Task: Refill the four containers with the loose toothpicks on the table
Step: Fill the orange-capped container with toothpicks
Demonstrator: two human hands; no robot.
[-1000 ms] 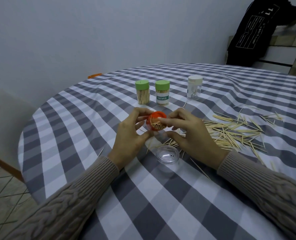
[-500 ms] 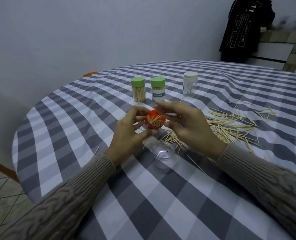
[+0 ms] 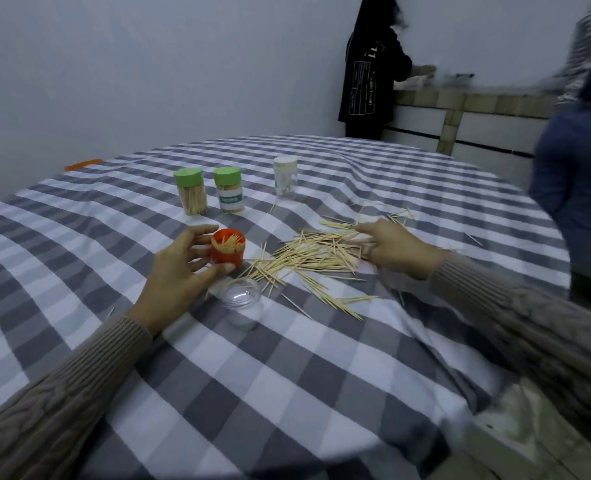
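My left hand (image 3: pixel 180 268) grips an open orange container (image 3: pixel 227 251) that stands upright on the table with toothpicks sticking out of its top. Out to the right, my right hand (image 3: pixel 396 249) lies over the pile of loose toothpicks (image 3: pixel 308 259) with fingers spread and relaxed, touching them. A clear plastic lid (image 3: pixel 240 295) lies just in front of the orange container. Behind stand two green-capped containers (image 3: pixel 190 192) (image 3: pixel 230 190) full of toothpicks and a white-capped clear container (image 3: pixel 285 177) holding a few.
The round table carries a grey-and-white checked cloth (image 3: pixel 287 375). More toothpicks lie scattered to the right (image 3: pixel 384 216). One person in black (image 3: pixel 370 71) stands at the back wall and another in blue (image 3: pixel 578 174) close to the table's right edge.
The orange container came down from between both hands onto the table, held by my left hand alone. My right hand let go and moved right onto the toothpick pile.
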